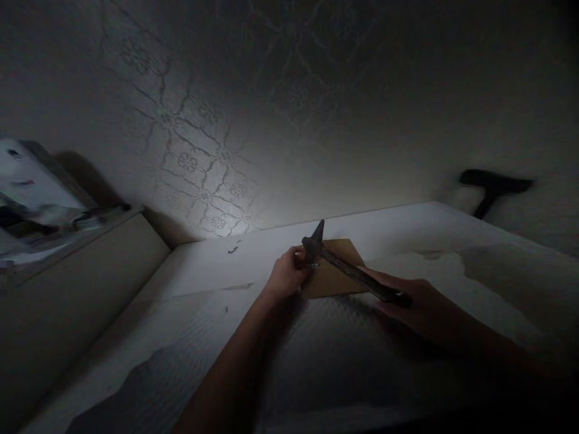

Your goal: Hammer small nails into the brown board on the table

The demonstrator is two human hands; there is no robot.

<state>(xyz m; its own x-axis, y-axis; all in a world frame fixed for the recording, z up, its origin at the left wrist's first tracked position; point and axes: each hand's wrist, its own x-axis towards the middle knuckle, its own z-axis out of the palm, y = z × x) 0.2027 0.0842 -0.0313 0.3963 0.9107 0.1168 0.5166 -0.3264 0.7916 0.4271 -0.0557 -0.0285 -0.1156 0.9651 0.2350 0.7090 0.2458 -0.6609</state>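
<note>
My right hand [416,307] is closed round the handle of a dark hammer [344,265]. The hammer's head rests low over a small brown board [337,274] that lies on a white surface [398,229]. My left hand [287,274] sits at the board's left edge, right beside the hammer head. Its fingers are pinched together there; what they pinch is too small and dark to make out.
A patterned wallpapered wall [203,163] rises just behind the white surface. Cluttered items lie on a beige ledge [81,241] at the left. A dark T-shaped object [493,187] shows against the wall at the right. The scene is dim.
</note>
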